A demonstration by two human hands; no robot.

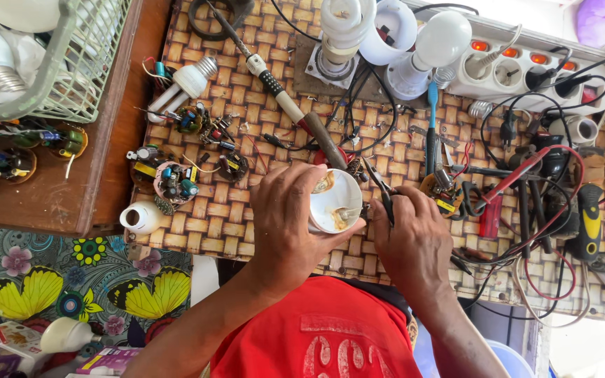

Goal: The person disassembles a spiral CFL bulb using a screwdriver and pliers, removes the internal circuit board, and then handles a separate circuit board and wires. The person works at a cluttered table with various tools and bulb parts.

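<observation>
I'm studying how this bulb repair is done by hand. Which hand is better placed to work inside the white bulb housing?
Probably the right hand: its fingers already pinch the small black pliers, tips beside the white bulb housing. The left hand is wrapped around the housing, steadying it.

Soldering iron [285,98], power strip [526,70], green basket [71,63], spiral bulb [341,28], circuit boards [176,178]
</observation>
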